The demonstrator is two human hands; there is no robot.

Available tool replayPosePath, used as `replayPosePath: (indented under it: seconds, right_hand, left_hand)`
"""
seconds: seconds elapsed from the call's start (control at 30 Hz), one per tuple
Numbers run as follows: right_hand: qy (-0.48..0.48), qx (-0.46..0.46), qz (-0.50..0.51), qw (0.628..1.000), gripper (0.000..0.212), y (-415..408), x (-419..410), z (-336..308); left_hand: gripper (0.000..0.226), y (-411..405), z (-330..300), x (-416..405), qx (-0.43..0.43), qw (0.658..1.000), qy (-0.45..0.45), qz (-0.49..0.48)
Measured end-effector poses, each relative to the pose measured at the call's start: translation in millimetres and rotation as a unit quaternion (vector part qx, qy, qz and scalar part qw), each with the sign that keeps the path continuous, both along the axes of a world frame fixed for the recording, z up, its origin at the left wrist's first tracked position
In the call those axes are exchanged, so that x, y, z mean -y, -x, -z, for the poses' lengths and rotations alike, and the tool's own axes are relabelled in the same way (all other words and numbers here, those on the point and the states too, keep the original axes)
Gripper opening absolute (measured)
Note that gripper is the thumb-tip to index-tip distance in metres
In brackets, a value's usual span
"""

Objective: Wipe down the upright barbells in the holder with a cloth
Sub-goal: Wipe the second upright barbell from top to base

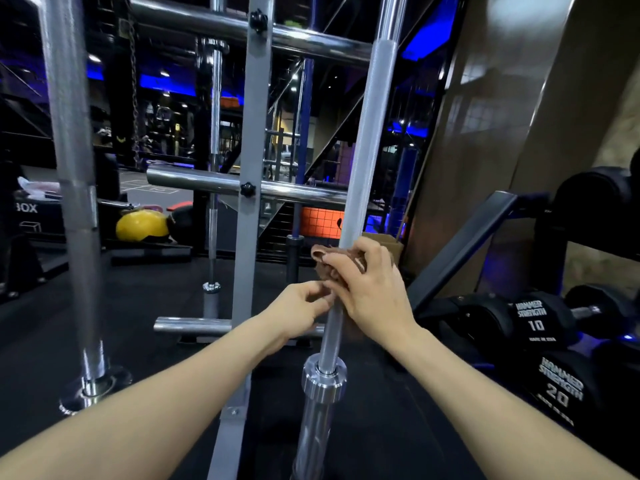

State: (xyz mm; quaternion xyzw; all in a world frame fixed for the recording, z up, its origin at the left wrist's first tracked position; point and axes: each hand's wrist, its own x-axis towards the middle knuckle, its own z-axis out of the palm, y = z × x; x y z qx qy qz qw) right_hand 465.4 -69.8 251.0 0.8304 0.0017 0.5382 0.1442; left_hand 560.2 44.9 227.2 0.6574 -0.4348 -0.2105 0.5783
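Note:
A silver upright barbell (363, 161) stands right of centre, its collar and sleeve (323, 379) low in the frame. A brown cloth (325, 263) is bunched around its shaft. My right hand (370, 292) grips the cloth against the bar. My left hand (301, 306) pinches the cloth's lower edge from the left. A second upright barbell (72, 174) stands at the left, and a third thinner one (215, 161) stands further back.
A grey weight-plate tree (254, 133) with chrome horizontal pegs stands just left of the wiped bar. Black dumbbells (540, 327) marked 10 and 20 lie on a rack at the right. A yellow ball (140, 225) sits on the dark floor at the back left.

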Motion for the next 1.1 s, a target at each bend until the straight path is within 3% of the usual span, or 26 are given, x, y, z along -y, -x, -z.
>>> replayPosePath:
  seconds: [0.17, 0.33, 0.43, 0.6, 0.77, 0.8, 0.93, 1.03, 1.1]
  right_hand:
    - [-0.02, 0.089, 0.038, 0.995, 0.034, -9.3, -7.0, -79.8]
    - [-0.016, 0.03, 0.062, 0.998, 0.034, -1.2, -13.7, -15.1]
    - [0.01, -0.027, 0.08, 0.996, 0.034, 10.9, -19.9, -22.1]
    - [-0.01, 0.041, 0.134, 0.99, 0.038, 2.7, -30.2, -87.6]
    - [0.0, -0.037, 0.147, 0.988, 0.034, 2.2, -36.6, -13.8]
    - [-0.003, -0.057, 0.148, 0.987, 0.034, 4.6, -37.1, -4.0]
    - [-0.041, -0.038, 0.126, 0.99, 0.036, 11.1, -38.2, -36.2]
    - [-0.064, 0.004, 0.1, 0.993, 0.036, 13.0, -24.1, -55.9]
    - [-0.113, 0.02, 0.04, 0.993, 0.038, 9.9, -18.1, -35.7]
  left_hand:
    - [0.032, -7.9, -20.1, 1.3, 0.061, 0.996, -0.016, 0.061]
    - [0.019, -14.4, -19.3, 6.5, 0.065, 0.991, 0.001, 0.115]
    - [0.012, -16.7, -13.9, 12.0, 0.083, 0.992, 0.005, 0.092]
    - [0.022, -12.8, -7.5, 15.9, 0.136, 0.989, 0.011, 0.054]
    - [0.009, -9.5, -9.5, 15.3, 0.216, 0.976, 0.0, -0.031]
    - [0.017, -10.1, -8.0, 14.8, 0.22, 0.974, -0.01, -0.048]
    - [0.009, -12.3, -3.5, 16.4, 0.163, 0.986, 0.037, 0.004]
    - [0.028, -15.2, -0.1, 15.9, 0.068, 0.992, 0.08, 0.064]
    - [0.029, -17.7, 3.6, 14.2, 0.058, 0.991, 0.091, 0.077]
